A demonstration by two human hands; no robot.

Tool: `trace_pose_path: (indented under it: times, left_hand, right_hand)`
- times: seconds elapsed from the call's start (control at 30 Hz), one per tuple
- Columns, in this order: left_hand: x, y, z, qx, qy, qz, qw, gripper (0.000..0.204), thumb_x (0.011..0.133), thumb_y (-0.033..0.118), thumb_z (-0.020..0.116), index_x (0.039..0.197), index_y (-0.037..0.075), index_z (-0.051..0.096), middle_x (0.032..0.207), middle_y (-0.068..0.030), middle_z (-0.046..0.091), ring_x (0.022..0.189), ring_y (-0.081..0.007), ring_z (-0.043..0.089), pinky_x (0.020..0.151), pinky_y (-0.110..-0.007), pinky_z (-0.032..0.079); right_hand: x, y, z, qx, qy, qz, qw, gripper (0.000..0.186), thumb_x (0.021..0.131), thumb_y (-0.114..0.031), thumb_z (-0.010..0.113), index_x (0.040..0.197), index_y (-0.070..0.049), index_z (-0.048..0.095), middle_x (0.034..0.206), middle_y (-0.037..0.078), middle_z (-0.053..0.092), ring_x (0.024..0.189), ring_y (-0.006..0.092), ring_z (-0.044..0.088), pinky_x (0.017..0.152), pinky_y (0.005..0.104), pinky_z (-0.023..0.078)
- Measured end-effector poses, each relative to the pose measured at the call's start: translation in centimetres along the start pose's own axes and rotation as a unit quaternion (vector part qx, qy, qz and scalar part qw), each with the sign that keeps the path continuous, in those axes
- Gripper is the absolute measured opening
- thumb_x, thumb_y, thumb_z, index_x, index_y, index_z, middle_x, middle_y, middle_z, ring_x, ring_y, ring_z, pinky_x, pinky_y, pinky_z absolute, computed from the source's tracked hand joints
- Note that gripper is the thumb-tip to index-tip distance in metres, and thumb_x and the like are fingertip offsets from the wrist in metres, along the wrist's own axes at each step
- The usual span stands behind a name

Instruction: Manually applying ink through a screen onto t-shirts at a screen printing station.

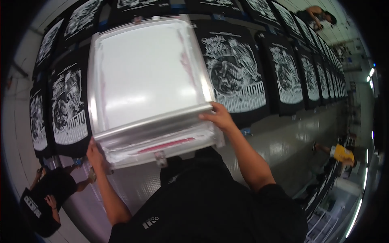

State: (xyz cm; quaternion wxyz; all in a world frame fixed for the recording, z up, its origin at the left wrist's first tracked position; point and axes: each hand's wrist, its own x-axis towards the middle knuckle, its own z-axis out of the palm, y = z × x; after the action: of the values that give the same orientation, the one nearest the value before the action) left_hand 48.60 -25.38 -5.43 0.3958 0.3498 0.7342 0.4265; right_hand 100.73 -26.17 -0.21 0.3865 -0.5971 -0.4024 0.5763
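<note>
A metal-framed printing screen [91,87] lies in front of me, its mesh covered with glossy white ink [146,73]. Across its near part runs a long metal squeegee [156,124], tilted so that its right end sits higher in the picture. My left hand [95,154] grips the squeegee's left end beside the frame, with some fingers hidden. At the other end, my right hand [219,117] has its thumb on top and fingers wrapped round the edge. White smears and a reddish strip [168,144] show on the screen's near end.
Black shirts with white prints [235,73] lie in rows on both sides, such as the shirt at left [69,107]. A metal clamp [161,158] sits on the frame's near edge. Co-workers are at lower left [50,198], upper right [315,15] and far right [342,154].
</note>
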Motion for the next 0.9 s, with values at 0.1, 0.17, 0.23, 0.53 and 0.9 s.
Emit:
trace_pose_path:
  times: [0.1, 0.17, 0.23, 0.53, 0.9]
  left_hand:
    - [-6.5, 1.5, 5.4, -0.080, 0.019, -0.036, 0.996, 0.045, 0.104, 0.030, 0.046, 0.131, -0.004, 0.056, 0.126, -0.0136, 0.062, 0.115, -0.0194, 0.056, 0.100, -0.029, 0.041]
    - [-10.0, 2.1, 11.1, -0.059, -0.026, -0.041, 0.997, 0.045, 0.103, 0.032, 0.047, 0.130, -0.003, 0.057, 0.125, -0.0152, 0.063, 0.116, -0.0211, 0.057, 0.100, -0.030, 0.042]
    - [-12.7, 0.9, 17.4, -0.064, -0.053, 0.003, 0.997, 0.045, 0.104, 0.032, 0.045, 0.129, -0.004, 0.058, 0.124, -0.0158, 0.064, 0.114, -0.0214, 0.058, 0.099, -0.031, 0.042]
    - [-22.1, 3.3, 34.6, -0.031, -0.042, 0.029, 0.998, 0.045, 0.103, 0.032, 0.049, 0.124, -0.006, 0.060, 0.115, -0.0155, 0.068, 0.108, -0.0170, 0.061, 0.094, -0.029, 0.045]
    - [-22.8, 2.8, 38.4, -0.048, -0.038, 0.034, 0.998, 0.046, 0.103, 0.036, 0.049, 0.122, -0.004, 0.061, 0.108, -0.0068, 0.067, 0.100, -0.0116, 0.058, 0.090, -0.025, 0.044]
  right_hand:
    - [-2.9, -0.9, -7.1, 0.016, 0.015, 0.028, 0.999, 0.044, 0.071, -0.005, 0.083, 0.111, 0.002, 0.065, 0.101, 0.007, 0.068, 0.095, 0.0161, 0.063, 0.087, 0.0312, 0.052]
    - [-4.6, -0.3, -13.7, 0.001, 0.037, 0.003, 0.999, 0.041, 0.070, -0.002, 0.081, 0.108, 0.002, 0.065, 0.098, 0.008, 0.069, 0.092, 0.0155, 0.064, 0.082, 0.0310, 0.053]
    - [-6.1, -0.2, -20.0, -0.025, 0.058, -0.009, 0.998, 0.034, 0.069, 0.002, 0.079, 0.100, 0.001, 0.066, 0.091, 0.005, 0.068, 0.087, 0.0135, 0.063, 0.080, 0.0294, 0.052]
    - [-5.7, 2.5, -40.1, -0.026, 0.063, 0.005, 0.998, 0.033, 0.068, -0.004, 0.079, 0.098, -0.001, 0.065, 0.091, 0.003, 0.066, 0.087, 0.0136, 0.060, 0.080, 0.0290, 0.049]
    - [-2.7, 5.4, -44.5, -0.013, 0.034, -0.012, 0.999, 0.035, 0.071, -0.002, 0.078, 0.103, 0.000, 0.065, 0.097, 0.005, 0.067, 0.092, 0.0159, 0.061, 0.087, 0.0298, 0.046]
